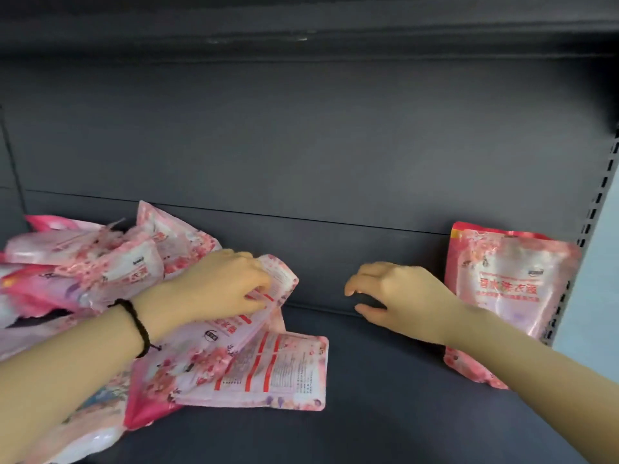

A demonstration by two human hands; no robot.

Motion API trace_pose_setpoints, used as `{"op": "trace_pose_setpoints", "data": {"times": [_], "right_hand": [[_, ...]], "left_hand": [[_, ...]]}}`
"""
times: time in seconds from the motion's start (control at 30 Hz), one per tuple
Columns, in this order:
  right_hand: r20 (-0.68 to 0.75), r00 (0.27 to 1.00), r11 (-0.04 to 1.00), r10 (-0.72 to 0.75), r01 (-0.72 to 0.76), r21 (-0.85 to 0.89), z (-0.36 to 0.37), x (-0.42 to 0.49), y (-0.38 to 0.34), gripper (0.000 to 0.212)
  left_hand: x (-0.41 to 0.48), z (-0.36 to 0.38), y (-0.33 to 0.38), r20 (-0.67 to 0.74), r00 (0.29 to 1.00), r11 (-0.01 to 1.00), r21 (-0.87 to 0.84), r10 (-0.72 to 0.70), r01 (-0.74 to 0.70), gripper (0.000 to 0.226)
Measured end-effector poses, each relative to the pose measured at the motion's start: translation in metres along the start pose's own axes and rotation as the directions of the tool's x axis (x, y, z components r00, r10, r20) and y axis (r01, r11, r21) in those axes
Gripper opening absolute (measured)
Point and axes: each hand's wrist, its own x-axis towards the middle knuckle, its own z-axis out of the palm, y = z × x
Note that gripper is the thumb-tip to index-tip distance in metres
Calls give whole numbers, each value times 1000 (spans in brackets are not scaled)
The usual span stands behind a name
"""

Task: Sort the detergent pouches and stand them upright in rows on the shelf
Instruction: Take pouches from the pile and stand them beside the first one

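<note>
We are gripping a pouch [280,279] from the pile [83,262] with our left hand [221,283]. Our right hand [395,296] is hanging loose, fingers [355,282] holding nothing.

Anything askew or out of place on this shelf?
Yes. At the left, the heap of pink detergent pouches lies jumbled, flat and overlapping, not upright in rows; the left hand grips one pouch at its edge. Only the pouch at the right stands upright. No spill or tear shows.

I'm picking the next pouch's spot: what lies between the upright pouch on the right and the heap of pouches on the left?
Head view: only bare dark shelf, with the empty right hand over it.
</note>
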Motion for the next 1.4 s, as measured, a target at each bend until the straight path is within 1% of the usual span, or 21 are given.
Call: {"op": "trace_pose_setpoints", "data": {"times": [0.1,0.17,0.23,0.33,0.37,0.43,0.5,0.57,0.63,0.73,0.8,0.87,0.93,1.03,1.1,1.13,1.2,1.23,1.3,1.33,1.4], "right_hand": [[6,998,998,-61,61,-24,9,36,-25,27],[18,994,994,-105,106,-35,17,66,-52,28],[39,985,985,-167,169,-38,20,74,-66,26],[76,958,961,-278,278,8,27,87,-90,28],[96,947,951,-308,305,37,31,95,-101,29],[151,924,936,-350,342,78,39,107,-118,34],[221,901,928,-372,361,89,44,114,-123,40],[256,893,929,-369,350,119,47,118,-123,43],[248,899,931,-361,333,147,49,118,-121,42],[218,910,933,-354,328,146,55,118,-122,34],[194,913,929,-360,331,166,59,118,-125,27],[161,920,925,-356,323,201,63,118,-128,24],[101,943,920,-317,281,272,61,118,-128,22],[15,987,896,-159,138,422,50,119,-121,16],[-36,999,847,-31,45,530,38,123,-112,14],[-71,996,806,45,6,591,32,126,-106,12],[-126,966,712,224,-74,698,21,133,-95,12],[-128,942,651,309,-112,750,18,135,-91,12],[-84,904,531,420,-169,831,17,139,-88,11],[-59,892,502,449,-197,842,19,140,-88,11],[-33,877,512,480,-249,822,27,137,-89,11]], "left_hand": [[-24,7,-38,80,996,998,58,35,-40,26],[-43,12,-67,98,993,995,71,59,-66,28],[-45,15,-74,101,991,994,63,87,-93,28],[-51,22,-81,102,988,993,-20,117,-116,31],[-56,26,-87,101,987,991,-56,127,-122,36],[-66,35,-94,109,984,983,-137,138,-123,53],[-75,42,-97,123,979,964,-230,162,-131,67],[-81,47,-97,101,976,938,-312,193,-153,68],[-82,53,-94,95,973,916,-366,211,-163,66],[-80,64,-88,90,973,900,-407,211,-158,65],[-79,68,-87,64,976,890,-427,207,-160,63],[-78,70,-87,38,978,881,-441,206,-169,64],[-79,70,-88,22,981,868,-469,195,-162,66],[-81,65,-90,-26,990,816,-563,141,-131,64],[-82,56,-92,-78,996,741,-666,49,-88,51],[-82,52,-94,-101,995,678,-731,-2,-73,44],[-77,44,-96,-152,983,526,-847,-100,-77,37],[-72,41,-96,-191,968,467,-879,-162,-95,33],[-57,36,-98,-261,916,391,-911,-306,-129,25],[-48,36,-99,-263,893,366,-922,-364,-123,23],[-31,39,-100,-232,872,341,-936,-431,-80,22]]}}
